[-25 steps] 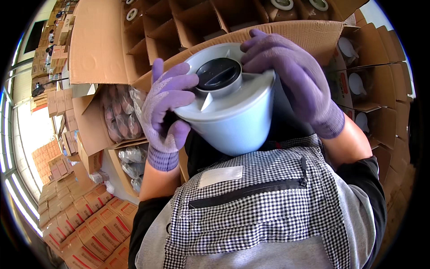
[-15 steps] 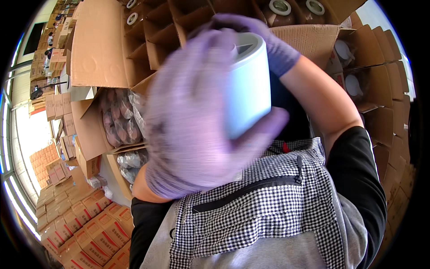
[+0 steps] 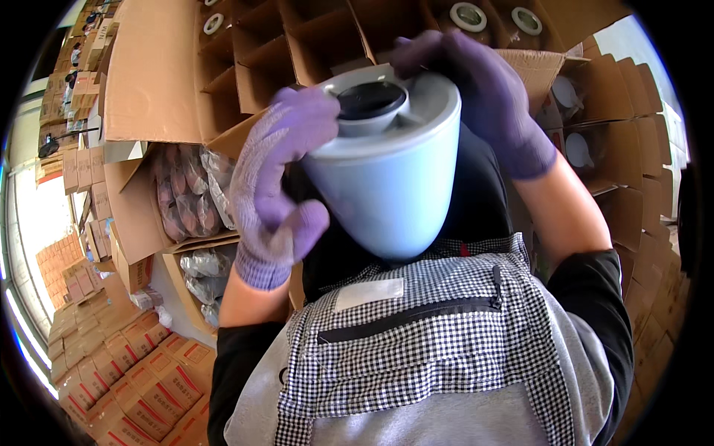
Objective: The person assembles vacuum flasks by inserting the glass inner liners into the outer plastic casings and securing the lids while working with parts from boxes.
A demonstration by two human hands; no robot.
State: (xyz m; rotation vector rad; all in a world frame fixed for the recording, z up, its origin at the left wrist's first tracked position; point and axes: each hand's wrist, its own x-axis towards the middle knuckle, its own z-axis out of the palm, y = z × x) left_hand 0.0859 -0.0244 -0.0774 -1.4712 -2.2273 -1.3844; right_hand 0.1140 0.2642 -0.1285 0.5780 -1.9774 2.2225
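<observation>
A white tapered cylinder-shaped container with a dark round opening in its top is held close in front of my chest. My left hand, in a purple knit glove, grips its left side and rim. My right hand, also in a purple glove, wraps over the far top edge. The container tilts with its top turned toward the camera. Behind it stands an open cardboard box with divider cells.
Two round capped items sit in cells at the back. A box at the left holds bagged dark pieces. Open cartons with round lids line the right. Stacks of sealed cartons fill the lower left.
The container was turned in my hands: my left hand swept across in front of it, then went back to its left side. The top faces the camera again.
</observation>
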